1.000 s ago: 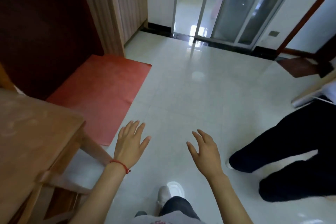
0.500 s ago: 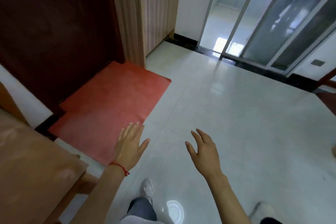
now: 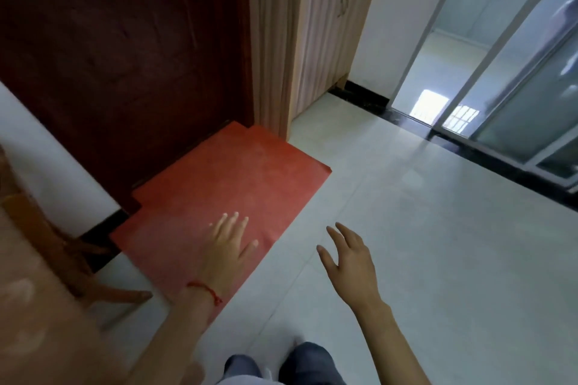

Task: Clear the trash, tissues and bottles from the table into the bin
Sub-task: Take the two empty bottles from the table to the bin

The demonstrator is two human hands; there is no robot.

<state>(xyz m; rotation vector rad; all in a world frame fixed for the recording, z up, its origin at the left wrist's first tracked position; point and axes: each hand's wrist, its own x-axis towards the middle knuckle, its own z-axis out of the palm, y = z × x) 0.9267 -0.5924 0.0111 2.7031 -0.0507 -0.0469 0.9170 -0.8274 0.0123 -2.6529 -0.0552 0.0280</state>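
My left hand (image 3: 228,248) hovers open over the red floor mat, fingers spread, a red string around its wrist. My right hand (image 3: 350,259) hangs open above the white tiles, palm down, holding nothing. The wooden table (image 3: 37,316) fills the lower left corner; only a bare part of its top shows. No trash, tissue, bottle or bin is in view.
A red mat (image 3: 225,191) lies before a dark red door (image 3: 125,56). A wooden chair or table leg (image 3: 78,262) stands by the table. A light wooden cabinet (image 3: 316,28) and a sliding glass door (image 3: 500,78) lie ahead. White tiled floor (image 3: 438,244) spreads to the right.
The view has swung left and up toward the door. The person in dark trousers at the right has left the frame. Both hands stay open and empty.
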